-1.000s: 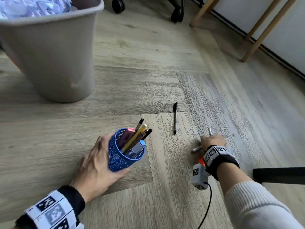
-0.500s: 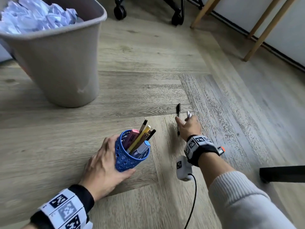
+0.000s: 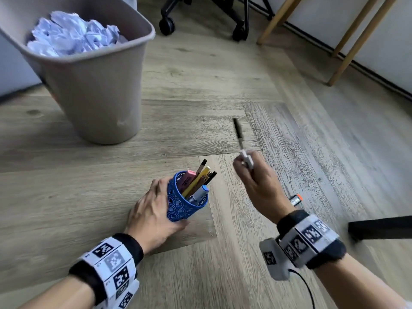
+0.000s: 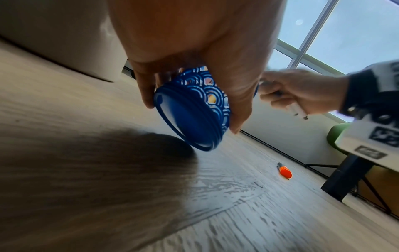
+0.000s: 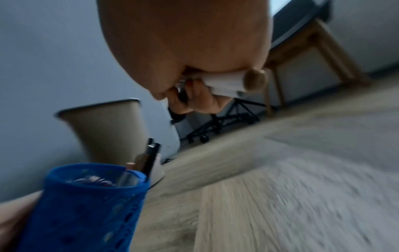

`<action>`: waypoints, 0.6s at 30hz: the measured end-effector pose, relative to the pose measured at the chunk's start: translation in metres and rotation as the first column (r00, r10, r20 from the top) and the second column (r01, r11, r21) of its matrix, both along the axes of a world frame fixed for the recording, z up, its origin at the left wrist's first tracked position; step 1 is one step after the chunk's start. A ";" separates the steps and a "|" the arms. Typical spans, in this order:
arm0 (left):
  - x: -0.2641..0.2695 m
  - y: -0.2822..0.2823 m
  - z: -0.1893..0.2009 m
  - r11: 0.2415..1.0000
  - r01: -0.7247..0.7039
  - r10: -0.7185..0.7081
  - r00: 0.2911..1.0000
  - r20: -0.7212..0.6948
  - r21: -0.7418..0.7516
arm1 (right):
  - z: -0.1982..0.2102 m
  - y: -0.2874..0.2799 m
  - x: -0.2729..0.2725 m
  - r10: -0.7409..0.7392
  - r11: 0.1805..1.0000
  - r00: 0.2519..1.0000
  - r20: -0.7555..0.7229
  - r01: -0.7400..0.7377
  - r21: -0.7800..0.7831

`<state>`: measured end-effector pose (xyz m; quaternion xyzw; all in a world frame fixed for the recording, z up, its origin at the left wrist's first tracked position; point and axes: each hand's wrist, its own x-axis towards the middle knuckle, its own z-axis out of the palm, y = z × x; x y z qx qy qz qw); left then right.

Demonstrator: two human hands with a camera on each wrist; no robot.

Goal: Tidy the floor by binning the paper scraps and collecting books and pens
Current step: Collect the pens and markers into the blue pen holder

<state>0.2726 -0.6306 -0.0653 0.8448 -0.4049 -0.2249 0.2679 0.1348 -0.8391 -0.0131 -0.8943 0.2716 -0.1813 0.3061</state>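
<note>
A grey bin (image 3: 93, 85) full of crumpled paper (image 3: 71, 34) stands on the floor at ten o'clock. The left hand (image 3: 151, 210) wraps its grip around a tilted blue pen cup (image 3: 185, 201), its base off the floor. At two o'clock from it, the right hand (image 3: 260, 186) is closed on a black pen (image 3: 239, 132) and a white pen (image 3: 246, 160). An orange-capped marker (image 4: 284, 171) lies on the floor at four o'clock.

The left hand (image 4: 194, 68) grips a blue pen holder (image 4: 194, 110) by its patterned wall, tilted, its flat base lifted off the wooden floor (image 4: 237, 213) above a dark shadow. To the right, the right hand (image 4: 298, 90) curls round pens (image 4: 298, 110), whose ends stick out below the fist. An orange-capped marker (image 4: 285, 171) lies on the floor, well apart from the holder.
</note>
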 end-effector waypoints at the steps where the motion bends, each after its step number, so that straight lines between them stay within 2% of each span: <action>1: 0.001 0.000 0.001 1.000 0.010 -0.010 1.000 0.003 0.016 | 0.010 0.008 -0.004 0.088 0.984 0.993 -0.074 -0.099 -0.150; 3: -0.001 0.000 0.006 0.999 0.016 -0.017 1.000 0.006 0.030 | 0.023 0.018 -0.010 0.188 0.874 0.926 -0.328 -0.310 -0.375; 5: -0.006 0.001 0.012 0.999 0.015 -0.015 1.000 0.024 0.039 | 0.020 0.023 -0.014 0.265 0.771 0.831 -0.489 -0.487 -0.410; 7: -0.015 0.004 0.018 0.997 0.045 -0.049 0.996 0.072 0.064 | 0.016 0.033 -0.016 0.302 0.741 0.770 -0.562 -0.561 -0.370; 10: -0.031 0.010 0.021 0.984 0.148 -0.159 0.980 0.118 0.094 | 0.018 0.061 -0.018 0.260 0.726 0.687 -0.678 -0.603 -0.332; 12: -0.043 0.013 0.021 0.974 0.197 -0.210 0.971 0.114 0.111 | 0.025 0.080 -0.018 0.249 0.728 0.661 -0.708 -0.610 -0.313; 15: -0.054 0.015 0.020 0.972 0.215 -0.223 0.972 0.077 0.097 | 0.038 0.086 -0.017 0.372 0.760 0.696 -0.614 -0.608 -0.229; 17: -0.055 0.017 0.019 0.980 0.191 -0.194 0.980 0.037 0.058 | 0.042 0.071 -0.020 0.422 0.832 0.802 -0.422 -0.528 -0.173; 18: -0.055 0.019 0.019 0.983 0.182 -0.183 0.983 0.023 0.037 | 0.042 0.057 -0.024 0.371 0.884 0.880 -0.295 -0.432 -0.177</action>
